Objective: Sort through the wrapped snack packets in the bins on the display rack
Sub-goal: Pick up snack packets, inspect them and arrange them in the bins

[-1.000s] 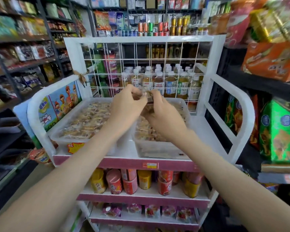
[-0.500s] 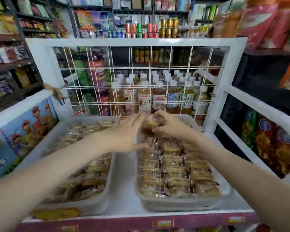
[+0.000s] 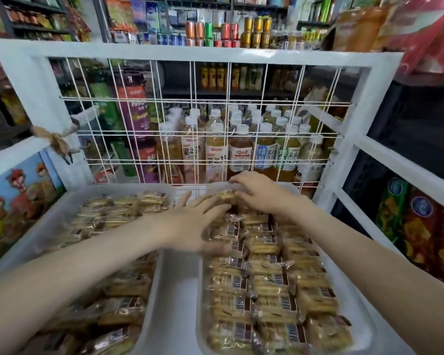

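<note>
Two translucent bins stand side by side on the white display rack [image 3: 195, 51]. The right bin [image 3: 200, 313] holds several rows of clear-wrapped brown snack packets [image 3: 267, 285] with barcode labels. The left bin [image 3: 69, 198] holds similar packets [image 3: 123, 208], blurred. My right hand [image 3: 259, 192] is at the far end of the right bin, its fingers curled round one packet [image 3: 226, 194]. My left hand [image 3: 192, 221] lies flat with straight, spread fingers over the packets at the bin's far left, fingertips close to that packet.
A white wire grid [image 3: 190, 129] closes the rack's back, with capped drink bottles [image 3: 239, 149] behind it. White side rails [image 3: 405, 162] stand at the right. A cartoon-printed panel [image 3: 18, 198] is at the left. Shop shelves with cans and snack bags surround the rack.
The view has closed in on the top shelf. Both hands came down from above the bins to the far end of the right bin; my left hand has opened and flattened.
</note>
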